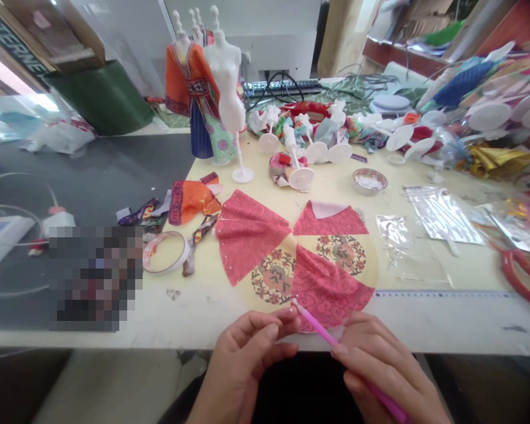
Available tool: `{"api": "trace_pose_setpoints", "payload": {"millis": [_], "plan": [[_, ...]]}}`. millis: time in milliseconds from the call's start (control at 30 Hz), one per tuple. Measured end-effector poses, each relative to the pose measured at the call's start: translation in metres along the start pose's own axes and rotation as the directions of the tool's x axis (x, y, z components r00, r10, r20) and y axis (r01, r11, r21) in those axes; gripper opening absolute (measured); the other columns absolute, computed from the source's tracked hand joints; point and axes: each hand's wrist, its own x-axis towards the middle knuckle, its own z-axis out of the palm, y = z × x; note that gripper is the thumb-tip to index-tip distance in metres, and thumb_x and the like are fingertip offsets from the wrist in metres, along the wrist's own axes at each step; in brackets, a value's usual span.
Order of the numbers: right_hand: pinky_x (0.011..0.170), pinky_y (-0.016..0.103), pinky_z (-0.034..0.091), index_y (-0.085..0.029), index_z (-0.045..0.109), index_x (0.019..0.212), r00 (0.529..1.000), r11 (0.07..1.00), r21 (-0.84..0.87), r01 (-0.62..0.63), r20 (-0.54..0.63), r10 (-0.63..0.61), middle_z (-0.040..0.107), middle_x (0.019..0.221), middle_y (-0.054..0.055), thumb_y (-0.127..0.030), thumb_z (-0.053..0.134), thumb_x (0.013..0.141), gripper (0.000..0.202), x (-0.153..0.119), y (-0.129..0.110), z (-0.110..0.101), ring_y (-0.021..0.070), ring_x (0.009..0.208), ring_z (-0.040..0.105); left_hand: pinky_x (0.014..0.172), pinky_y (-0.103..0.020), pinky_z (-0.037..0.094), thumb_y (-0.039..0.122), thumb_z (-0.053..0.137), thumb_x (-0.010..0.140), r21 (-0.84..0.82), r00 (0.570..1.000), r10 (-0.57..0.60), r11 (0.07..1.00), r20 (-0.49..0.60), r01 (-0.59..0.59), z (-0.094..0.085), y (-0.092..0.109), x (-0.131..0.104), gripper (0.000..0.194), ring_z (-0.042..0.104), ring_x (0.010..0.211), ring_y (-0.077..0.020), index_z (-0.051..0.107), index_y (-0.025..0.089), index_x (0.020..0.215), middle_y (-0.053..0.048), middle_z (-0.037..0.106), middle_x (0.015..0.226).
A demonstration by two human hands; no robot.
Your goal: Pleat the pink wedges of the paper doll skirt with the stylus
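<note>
My right hand (375,359) is closed around a pink pen-like tool (320,327), whose pale tip points up and left. That tip is beside the fingertips of my left hand (256,347), at the lower edge of a round fabric piece. My left fingers are pinched together; whatever they hold is too small to make out. The round piece has red patterned panels (335,288) and yellow panels with floral medallions (274,277). Small white dots line its left edge. A pale pink scrap (331,209) lies on its upper right panel.
A tape roll (165,252) and orange fabric (193,202) lie left. Behind stand a white mannequin (225,76) and a dressed one (194,100). A small bowl (370,181), plastic bags (444,215), a ruler (437,295) and red-handled scissors (523,277) are right.
</note>
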Motion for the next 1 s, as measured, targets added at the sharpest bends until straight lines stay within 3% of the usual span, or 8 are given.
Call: {"api": "trace_pose_setpoints", "payload": {"millis": [300,1000], "plan": [[0.068,0.037,0.055,-0.012,0.057,0.098,1.000,1.000,0.001,-0.020,-0.017,0.020,0.063,0.069,0.005,0.000,0.051,0.072,0.029,-0.0007,-0.0006,0.0022,0.0152,0.063,0.062,0.074,-0.028,0.054,0.019,0.066,0.075,-0.009,1.000,0.024,1.000,-0.003,-0.024,0.0001,-0.0007,0.0024,0.007,0.063,0.094,-0.0218,0.066,0.012,0.074,-0.011,0.070,0.099],[0.069,0.038,0.055,-0.016,0.055,0.101,0.996,0.996,0.040,-0.077,-0.037,0.079,0.064,0.069,0.003,-0.002,0.050,0.075,0.030,-0.0044,0.0007,0.0046,0.0144,0.063,0.062,0.072,-0.028,0.054,0.019,0.068,0.074,-0.016,1.000,0.013,1.000,0.014,-0.013,-0.0013,-0.0021,0.0011,0.008,0.063,0.094,-0.0222,0.065,0.013,0.071,-0.010,0.069,0.097]]}}
